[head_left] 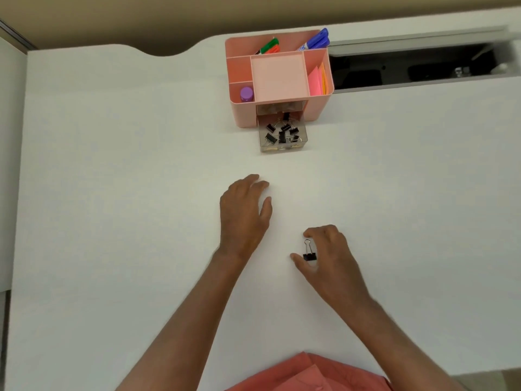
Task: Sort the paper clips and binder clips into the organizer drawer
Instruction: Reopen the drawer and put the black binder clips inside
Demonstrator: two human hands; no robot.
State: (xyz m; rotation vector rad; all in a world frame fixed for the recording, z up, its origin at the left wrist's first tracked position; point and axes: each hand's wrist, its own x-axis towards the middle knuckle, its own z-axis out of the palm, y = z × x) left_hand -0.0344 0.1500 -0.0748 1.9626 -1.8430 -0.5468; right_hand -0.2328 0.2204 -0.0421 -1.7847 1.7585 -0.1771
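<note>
A pink desk organizer (318,108) stands at the back of the white table (127,193). Its clear drawer (282,148) is pulled out toward me and holds several black binder clips (282,134). My left hand (244,215) rests flat on the table in front of the drawer, fingers apart and holding nothing. To its right and nearer to me, my right hand (329,255) pinches one black binder clip (309,253) between thumb and fingers, just above the tabletop. No paper clips show on the table.
The organizer's top compartments hold markers (315,42), a purple-capped item (246,94) and pink and orange sticky notes (317,80). A dark open cable slot (408,69) runs along the table's back right. A curved notch cuts the table's far edge at left.
</note>
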